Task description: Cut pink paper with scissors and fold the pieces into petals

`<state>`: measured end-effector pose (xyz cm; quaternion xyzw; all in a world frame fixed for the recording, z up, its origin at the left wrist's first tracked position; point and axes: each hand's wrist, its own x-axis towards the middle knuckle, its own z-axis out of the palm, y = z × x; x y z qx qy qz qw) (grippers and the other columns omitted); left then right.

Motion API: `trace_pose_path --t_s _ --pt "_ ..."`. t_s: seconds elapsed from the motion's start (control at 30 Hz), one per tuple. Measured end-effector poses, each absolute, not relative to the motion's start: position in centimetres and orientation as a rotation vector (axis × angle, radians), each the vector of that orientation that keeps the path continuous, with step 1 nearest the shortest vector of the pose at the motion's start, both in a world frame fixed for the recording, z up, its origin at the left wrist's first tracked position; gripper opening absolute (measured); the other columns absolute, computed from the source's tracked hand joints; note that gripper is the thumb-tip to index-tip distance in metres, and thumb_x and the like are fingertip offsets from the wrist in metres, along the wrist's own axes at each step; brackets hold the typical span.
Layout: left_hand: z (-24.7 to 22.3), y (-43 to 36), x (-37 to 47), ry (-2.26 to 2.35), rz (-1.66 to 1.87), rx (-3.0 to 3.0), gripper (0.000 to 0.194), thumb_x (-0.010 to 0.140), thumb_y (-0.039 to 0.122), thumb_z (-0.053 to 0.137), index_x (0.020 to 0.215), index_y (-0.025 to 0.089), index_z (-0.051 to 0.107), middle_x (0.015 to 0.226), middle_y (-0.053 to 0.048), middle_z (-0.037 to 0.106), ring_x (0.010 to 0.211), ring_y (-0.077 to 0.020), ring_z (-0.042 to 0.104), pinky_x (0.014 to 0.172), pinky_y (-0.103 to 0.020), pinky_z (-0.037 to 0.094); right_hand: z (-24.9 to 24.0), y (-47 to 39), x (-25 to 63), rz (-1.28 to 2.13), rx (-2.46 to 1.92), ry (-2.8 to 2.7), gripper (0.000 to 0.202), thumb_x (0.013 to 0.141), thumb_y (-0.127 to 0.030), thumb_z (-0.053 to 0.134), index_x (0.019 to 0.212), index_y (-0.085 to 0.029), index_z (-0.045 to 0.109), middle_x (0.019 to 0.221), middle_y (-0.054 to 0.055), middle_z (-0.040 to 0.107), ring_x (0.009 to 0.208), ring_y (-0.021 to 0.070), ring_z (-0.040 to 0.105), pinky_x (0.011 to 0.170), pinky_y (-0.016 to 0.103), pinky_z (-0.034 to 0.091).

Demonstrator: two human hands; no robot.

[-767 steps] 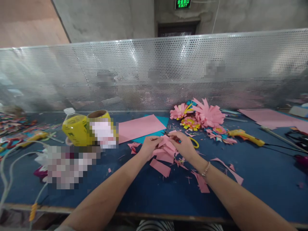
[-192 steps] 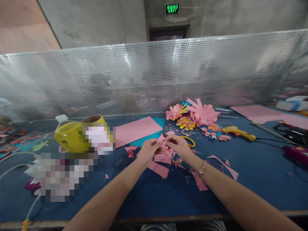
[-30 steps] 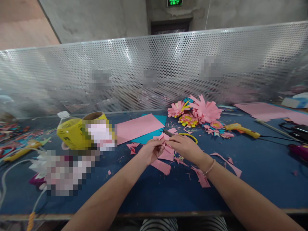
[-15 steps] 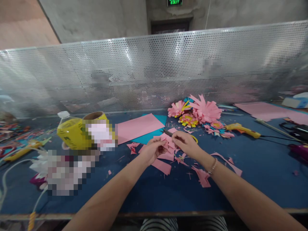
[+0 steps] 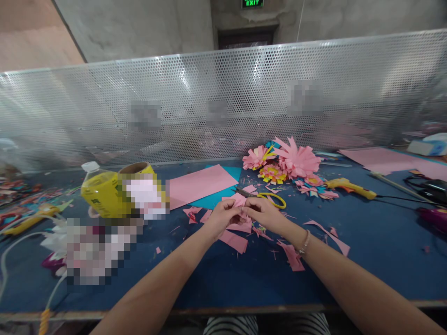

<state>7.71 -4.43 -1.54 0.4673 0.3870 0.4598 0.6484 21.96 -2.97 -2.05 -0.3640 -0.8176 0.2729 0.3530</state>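
Seemingly midway: a pink piece [image 5: 240,200] is pinched between left hand [image 5: 222,217] and right hand [image 5: 262,214], above the worktop [image 5: 209,284].
Nearest, scraps [image 5: 292,257] are strewn; past them, the fingers of both hands are brought together, clamped on the piece, whose shape is largely hidden. Just beyond, scissors [image 5: 274,195] are set down and a pink sheet [image 5: 202,185] is left apparently uncut. Farther off, several flowers [image 5: 296,160] are heaped, judged finished; the piece is judged not yet so.
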Motion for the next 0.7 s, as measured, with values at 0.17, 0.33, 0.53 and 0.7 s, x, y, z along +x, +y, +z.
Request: trace_pose_path --t_s 0.17,0.33,0.53,0.7 --pt "-1.4 -4.5 7.7 0.88 1.039 1.043 0.019 0.054 0.022 0.064 0.057 0.012 0.048 0.048 0.001 0.052 0.042 -0.0084 0.052 0.045 -0.02 0.04 -2.1 -3.0 21.8 1.03 -0.852 -1.951 0.024 0.074 -0.026 0.044 0.053 -0.015 0.043 0.048 -0.004 0.041 0.044 0.0062 0.038 0.043 0.019 0.029" --pt "-1.6 -4.4 7.6 0.835 1.019 1.07 0.02 0.055 0.025 0.065 0.059 0.013 0.05 0.047 0.0 0.054 0.04 -0.0082 0.051 0.043 -0.019 0.039 -2.6 -2.7 21.4 1.254 -0.837 -1.754 0.023 0.068 -0.026 0.049 0.049 -0.016 0.04 0.045 -0.005 0.039 0.042 0.0058 0.038 0.043 0.019 0.03" --pt "-1.6 -4.4 7.6 0.873 1.015 1.086 0.022 0.054 0.026 0.065 0.059 0.012 0.05 0.048 0.0 0.054 0.039 -0.0075 0.05 0.042 -0.018 0.038 -3.9 -1.9 21.3 1.519 -0.741 -1.473 0.023 0.068 -0.031 0.047 0.051 -0.016 0.042 0.045 -0.004 0.042 0.039 0.0064 0.04 0.04 0.02 0.031" --pt "-2.0 -4.1 7.5 0.901 0.997 1.181 0.024 0.057 0.031 0.063 0.058 0.013 0.047 0.045 0.002 0.051 0.037 -0.007 0.048 0.04 -0.018 0.037 -3.8 -2.1 21.3 1.468 -0.78 -1.533 0.029 0.07 -0.039 0.046 0.053 -0.017 0.042 0.045 -0.005 0.042 0.04 0.0069 0.04 0.041 0.02 0.032"
